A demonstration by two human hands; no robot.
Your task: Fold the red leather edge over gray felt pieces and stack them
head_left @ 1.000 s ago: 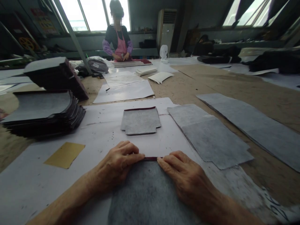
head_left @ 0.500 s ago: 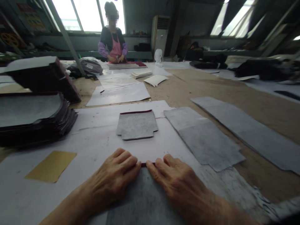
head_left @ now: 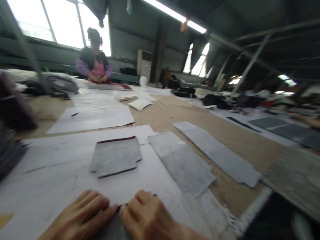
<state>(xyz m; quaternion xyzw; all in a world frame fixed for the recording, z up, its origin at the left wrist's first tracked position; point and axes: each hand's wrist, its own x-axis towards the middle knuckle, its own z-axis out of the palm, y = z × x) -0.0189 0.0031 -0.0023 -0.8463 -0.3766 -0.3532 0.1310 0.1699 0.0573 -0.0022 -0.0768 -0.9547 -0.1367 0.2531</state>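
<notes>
At the bottom of the view, my left hand (head_left: 81, 213) and my right hand (head_left: 145, 213) press side by side on the far edge of a grey fabric panel (head_left: 115, 229). Both hands have curled fingers, with thumbs and fingertips pinching along its narrow dark red edge. Most of this panel is hidden by the hands or cut off by the frame. Just beyond them a smaller grey panel (head_left: 116, 156) lies flat, dark red along its far side and notched at its near corners. To the right rests a longer grey panel (head_left: 183, 163).
Another long grey panel (head_left: 217, 151) lies farther right on the brown table (head_left: 160, 115). White paper (head_left: 62, 180) covers the near surface. Dark stacked pieces (head_left: 10, 150) stand at the left. A person in a pink apron (head_left: 97, 68) works across the table. A yellowish card (head_left: 5, 220) shows lower left.
The view has swung right and tilted up, so things appear farther left and lower. Both hands stay on the panel's dark red edge; the right hand's fingers look more curled.
</notes>
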